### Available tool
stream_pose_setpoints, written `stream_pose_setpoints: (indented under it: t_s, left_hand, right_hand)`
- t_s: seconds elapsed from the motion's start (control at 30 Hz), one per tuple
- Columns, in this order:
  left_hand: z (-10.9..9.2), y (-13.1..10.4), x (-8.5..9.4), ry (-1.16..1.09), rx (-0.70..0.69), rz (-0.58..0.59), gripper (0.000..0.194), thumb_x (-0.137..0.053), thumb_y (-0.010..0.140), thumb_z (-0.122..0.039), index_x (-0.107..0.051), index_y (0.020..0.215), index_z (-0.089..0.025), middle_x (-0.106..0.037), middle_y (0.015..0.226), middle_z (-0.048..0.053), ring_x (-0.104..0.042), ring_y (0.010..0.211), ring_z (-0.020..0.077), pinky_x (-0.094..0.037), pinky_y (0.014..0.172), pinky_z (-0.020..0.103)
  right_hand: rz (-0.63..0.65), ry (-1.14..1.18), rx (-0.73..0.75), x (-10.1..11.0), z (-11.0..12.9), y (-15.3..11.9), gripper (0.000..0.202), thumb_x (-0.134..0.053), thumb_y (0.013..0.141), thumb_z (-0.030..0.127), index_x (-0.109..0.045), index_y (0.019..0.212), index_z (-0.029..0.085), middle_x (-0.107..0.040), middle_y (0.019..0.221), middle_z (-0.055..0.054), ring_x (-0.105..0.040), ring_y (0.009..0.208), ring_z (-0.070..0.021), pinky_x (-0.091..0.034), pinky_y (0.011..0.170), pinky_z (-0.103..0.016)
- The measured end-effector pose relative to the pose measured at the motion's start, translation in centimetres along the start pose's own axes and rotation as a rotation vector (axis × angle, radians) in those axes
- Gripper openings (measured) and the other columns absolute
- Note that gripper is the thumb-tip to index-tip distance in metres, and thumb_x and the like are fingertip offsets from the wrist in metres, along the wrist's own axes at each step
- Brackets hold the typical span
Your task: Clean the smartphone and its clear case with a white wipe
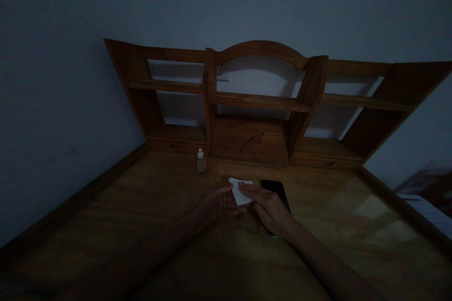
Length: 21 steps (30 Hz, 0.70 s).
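A small white folded sheet, paper or cloth, I cannot tell which, is held above the middle of the table, between the person's two hands. The left hand has its grip on the sheet's left edge, thumb on the near face and the other fingers curled beneath. The right hand lays its fingers across the sheet's upper face; whether its grip also pinches from below I cannot tell. Dark polish shows on some nails.

Under and just beyond the right hand, a black smartphone lies flat on the table, partly covered by that hand. Farther back and left of the sheet, a small clear bottle with a white cap stands upright, near the foot of the shelf unit and well apart from the phone.

The wooden shelf unit runs along the back of the table, with an arched rail over its middle bay and a low drawer at the right. Through the middle bay a white power socket shows on the pale wall. The room is dim, with a faint patch of light on the table's right side.
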<state>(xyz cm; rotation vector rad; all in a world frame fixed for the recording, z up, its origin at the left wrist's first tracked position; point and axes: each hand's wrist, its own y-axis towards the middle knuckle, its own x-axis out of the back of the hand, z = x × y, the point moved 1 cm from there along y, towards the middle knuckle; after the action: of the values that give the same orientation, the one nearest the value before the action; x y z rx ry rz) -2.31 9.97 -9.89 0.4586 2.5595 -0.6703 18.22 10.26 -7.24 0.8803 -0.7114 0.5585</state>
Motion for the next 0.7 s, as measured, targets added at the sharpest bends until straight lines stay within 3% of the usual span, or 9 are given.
stream_pose_setpoints:
  t_s: [0.13, 0.3, 0.4, 0.5, 0.53, 0.6, 0.67, 0.7]
  left_hand:
    - [0.2, 0.0, -0.2, 0.021, -0.043, -0.019, 0.047, -0.050, 0.088, -0.048, -0.061, 0.110, -0.008, -0.071, 0.093, 0.016, -0.070, 0.076, 0.0234, -0.054, 0.065, 0.028]
    - [-0.1, -0.4, -0.7, 0.101, -0.253, -0.079, 0.034, -0.062, 0.081, -0.045, -0.063, 0.088, -0.012, -0.067, 0.068, 0.005, -0.061, 0.050, 0.0152, -0.047, 0.047, 0.024]
    - [-0.8, -0.5, -0.5, 0.203, -0.301, -0.126, 0.032, -0.062, 0.081, -0.047, -0.059, 0.078, -0.015, -0.061, 0.056, 0.000, -0.054, 0.041, 0.0121, -0.039, 0.040, 0.021]
    - [-2.2, -0.7, 0.0, 0.350, -0.319, -0.177, 0.037, -0.056, 0.083, -0.052, -0.054, 0.070, -0.018, -0.052, 0.046, -0.003, -0.046, 0.034, 0.0107, -0.034, 0.036, 0.021]
    - [-2.7, -0.8, 0.2, 0.381, -0.336, -0.207, 0.037, -0.057, 0.082, -0.053, -0.053, 0.069, -0.018, -0.049, 0.044, -0.004, -0.044, 0.034, 0.0101, -0.033, 0.035, 0.021]
    - [-3.9, -1.2, 0.5, 0.455, -0.345, -0.246, 0.037, -0.060, 0.080, -0.053, -0.053, 0.068, -0.019, -0.044, 0.041, -0.006, -0.040, 0.032, 0.0093, -0.031, 0.034, 0.021]
    - [-4.8, -1.4, 0.7, 0.602, -0.316, -0.229, 0.039, -0.060, 0.079, -0.054, -0.052, 0.064, -0.018, -0.043, 0.039, -0.006, -0.040, 0.031, 0.0096, -0.032, 0.035, 0.021]
    - [-5.2, -1.5, 0.7, 0.705, -0.292, -0.200, 0.042, -0.058, 0.080, -0.055, -0.052, 0.061, -0.018, -0.044, 0.039, -0.004, -0.043, 0.032, 0.0101, -0.033, 0.036, 0.021]
  right_hand:
    - [0.045, 0.057, 0.004, 0.1, 0.7, 0.2, 0.055, -0.040, 0.091, 0.009, -0.039, 0.143, 0.026, -0.045, 0.145, -0.003, -0.044, 0.133, -0.0207, -0.037, 0.111, -0.046]
    - [0.051, 0.145, 0.036, 0.4, 1.3, 0.1, 0.050, -0.039, 0.092, 0.012, -0.045, 0.139, 0.026, -0.053, 0.139, -0.004, -0.048, 0.129, -0.0209, -0.040, 0.108, -0.044]
    - [0.099, 0.175, 0.004, 0.2, 1.5, -0.4, 0.042, -0.038, 0.093, 0.014, -0.056, 0.129, 0.025, -0.067, 0.120, -0.003, -0.064, 0.108, -0.0195, -0.051, 0.093, -0.036]
    - [0.101, 0.203, -0.081, -0.6, 1.2, -1.4, 0.031, -0.040, 0.093, 0.020, -0.071, 0.098, 0.023, -0.073, 0.082, 0.000, -0.068, 0.073, -0.0172, -0.053, 0.071, -0.029]
    - [0.040, 0.225, -0.126, -0.9, 0.9, -1.8, 0.029, -0.043, 0.092, 0.023, -0.072, 0.089, 0.022, -0.071, 0.074, 0.000, -0.066, 0.069, -0.0174, -0.052, 0.068, -0.029]
    - [-0.218, 0.325, -0.255, -1.3, -0.3, -2.5, 0.020, -0.054, 0.085, 0.029, -0.073, 0.080, 0.023, -0.070, 0.073, 0.001, -0.064, 0.070, -0.0198, -0.052, 0.067, -0.030]
    - [-0.492, 0.488, -0.428, -1.3, -1.8, -2.9, 0.011, -0.064, 0.074, 0.029, -0.073, 0.073, 0.023, -0.071, 0.073, 0.001, -0.063, 0.071, -0.0223, -0.052, 0.066, -0.032]
    - [-0.565, 0.522, -0.471, -1.2, -2.6, -2.9, 0.011, -0.063, 0.073, 0.029, -0.073, 0.073, 0.024, -0.071, 0.075, 0.000, -0.063, 0.074, -0.0233, -0.052, 0.066, -0.033]
